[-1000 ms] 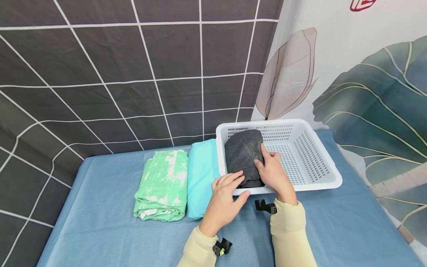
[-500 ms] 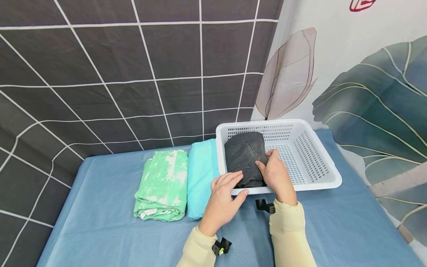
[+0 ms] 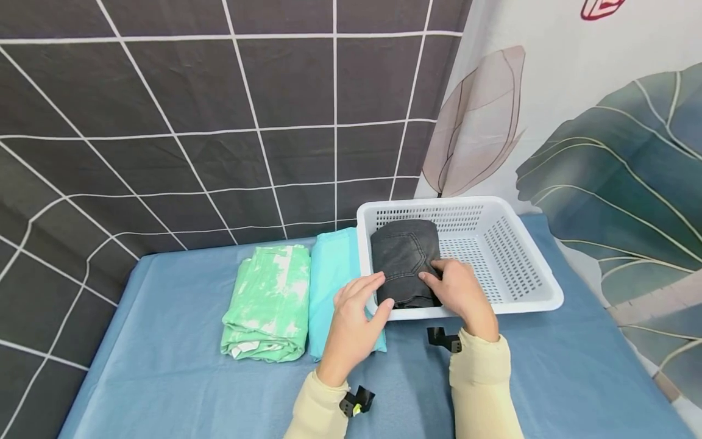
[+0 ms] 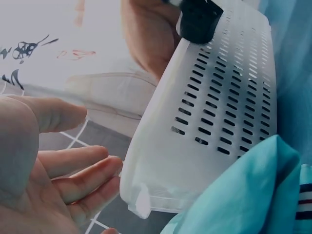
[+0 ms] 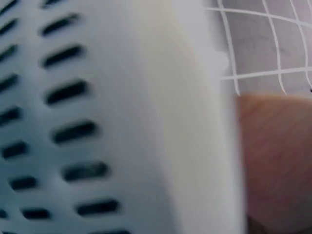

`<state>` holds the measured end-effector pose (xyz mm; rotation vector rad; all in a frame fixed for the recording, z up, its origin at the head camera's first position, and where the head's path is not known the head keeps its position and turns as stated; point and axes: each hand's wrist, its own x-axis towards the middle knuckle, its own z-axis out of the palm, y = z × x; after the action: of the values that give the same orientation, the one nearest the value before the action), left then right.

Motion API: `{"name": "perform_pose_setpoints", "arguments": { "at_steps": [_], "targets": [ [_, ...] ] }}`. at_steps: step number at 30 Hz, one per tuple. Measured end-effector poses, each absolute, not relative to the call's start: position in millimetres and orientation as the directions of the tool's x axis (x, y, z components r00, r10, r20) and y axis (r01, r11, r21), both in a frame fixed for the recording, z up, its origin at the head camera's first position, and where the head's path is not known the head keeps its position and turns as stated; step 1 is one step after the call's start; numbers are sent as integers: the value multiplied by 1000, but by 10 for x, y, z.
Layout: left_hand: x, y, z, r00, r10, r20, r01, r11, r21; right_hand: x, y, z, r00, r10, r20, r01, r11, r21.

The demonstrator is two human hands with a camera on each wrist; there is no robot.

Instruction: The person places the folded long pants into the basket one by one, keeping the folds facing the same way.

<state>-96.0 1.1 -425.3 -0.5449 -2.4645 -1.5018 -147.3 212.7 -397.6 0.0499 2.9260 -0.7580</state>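
Folded dark grey jeans (image 3: pixel 403 250) with a stitched pocket lie in the left part of a white perforated basket (image 3: pixel 515 306). My right hand (image 3: pixel 463 292) grips their right edge, thumb on top and the other fingers partly tucked down beside them. My left hand (image 3: pixel 351 329) is at the basket's front left corner, fingers extended and spread from the thumb, holding nothing. In the left wrist view its fingers (image 4: pixel 83 185) are close to the basket's rim. The right wrist view is mostly the basket's slotted wall (image 5: pixel 112 122), blurred, which hides the fingertips.
Left of the basket lies a folded turquoise cloth (image 3: pixel 331 268), partly behind my left hand. Beside it sits a folded green and white cloth (image 3: pixel 269 299). Both rest on the blue-covered table (image 3: pixel 164 341). Behind rises a dark gridded curtain (image 3: pixel 285 79).
My left hand has drawn back slightly to the left from the jeans. My right hand's index finger has pulled in, and the jeans lie a little wider to the right.
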Motion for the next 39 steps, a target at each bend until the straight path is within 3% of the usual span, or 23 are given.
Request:
{"name": "perform_pose_setpoints", "arguments": {
  "at_steps": [10, 20, 28, 39],
  "targets": [
    [-997, -83, -4211, -929, 130, 345, 368, 398, 840, -1393, 2273, -3909, -980, -157, -126, -62, 833, -550],
    [-1008, -127, -4193, -931, 106, 350, 362, 402, 841, -1414, 2237, -3896, -977, -93, -191, 26, 839, -543],
    [-1040, -229, -4181, -941, 59, 333, 324, 435, 840, -1386, 2246, -3884, -984, -89, -155, 13, 831, -556],
    [-1073, -353, -4170, -937, 17, 349, 321, 437, 840, -1392, 2190, -3841, -994, 17, -104, 75, 806, -587]
  ]
}}
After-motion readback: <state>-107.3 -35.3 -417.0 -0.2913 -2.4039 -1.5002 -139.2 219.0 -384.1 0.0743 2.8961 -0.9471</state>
